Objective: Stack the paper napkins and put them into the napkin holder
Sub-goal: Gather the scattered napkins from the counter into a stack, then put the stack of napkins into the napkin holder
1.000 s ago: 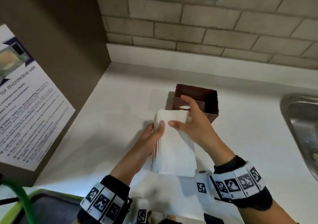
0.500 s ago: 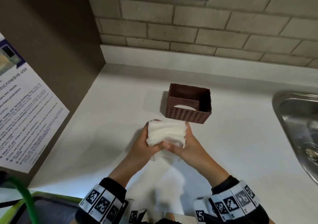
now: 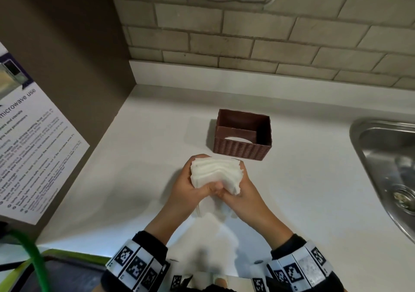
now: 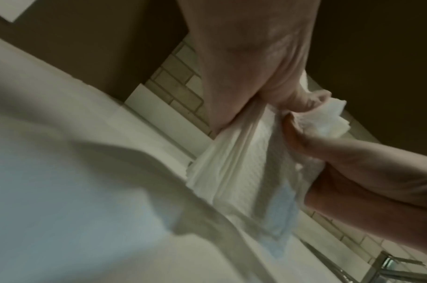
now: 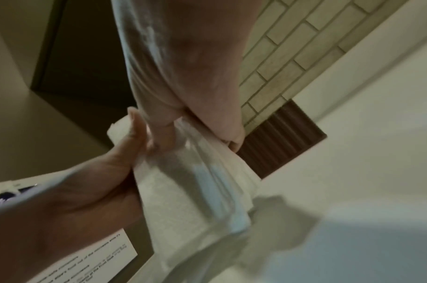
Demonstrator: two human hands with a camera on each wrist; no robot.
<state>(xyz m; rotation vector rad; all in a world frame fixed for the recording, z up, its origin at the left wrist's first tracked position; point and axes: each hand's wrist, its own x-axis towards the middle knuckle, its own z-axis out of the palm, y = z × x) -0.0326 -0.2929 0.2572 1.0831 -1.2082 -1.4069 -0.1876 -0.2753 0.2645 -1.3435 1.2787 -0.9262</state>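
- Head view: both hands meet over the white countertop [image 3: 303,179], gripping one stack of paper napkins [image 3: 215,172] between them
- Left hand [image 3: 186,188] wraps the stack from its 9 o'clock side, thumb curled across the near face; fingers closed round the paper
- Right hand [image 3: 242,193] clamps the stack from its 3 o'clock side, thumb meeting the left thumb at the stack's 6 o'clock edge
- Stack stands on edge, its top edges fanned and wavy, not squared; lower part hangs below the thumbs toward the counter; whether it touches the counter cannot be told
- Napkin holder [image 3: 243,150], brown and ribbed, sits on the counter at 1 o'clock from the stack, near but apart; its top is open and no napkins show inside
- Left wrist view: left hand [image 4: 244,57] pinches the bunched napkins [image 4: 234,168], the right hand [image 4: 367,168] gripping them from the opposite side
- Right wrist view: right hand [image 5: 183,76] closes on the napkins [image 5: 198,191], the left hand [image 5: 74,191] holding alongside; holder [image 5: 280,137] lies just beyond
- Steel sink [image 3: 386,157] lies at 3 o'clock, well apart; a printed microwave notice [image 3: 33,145] hangs on the brown panel at 9 o'clock; a tiled wall [image 3: 269,33] stands at 12 o'clock
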